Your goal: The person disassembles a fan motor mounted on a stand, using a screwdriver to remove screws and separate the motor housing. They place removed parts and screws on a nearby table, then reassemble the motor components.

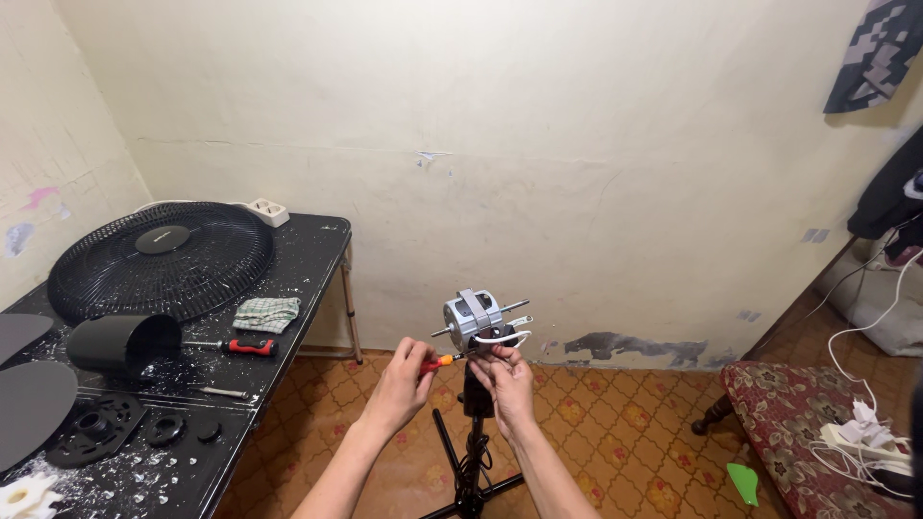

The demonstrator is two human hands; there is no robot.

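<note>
Left of the fan motor (473, 319), a black table (308, 245) holds a fan grille (159, 258) and a red-handled screwdriver (236, 346). Just below the motor, the left hand (404, 380) grips an orange-handled screwdriver (437, 362). The right hand (507, 377) pinches white wires (505, 336) under the motor, atop a black stand (473, 452).
</note>
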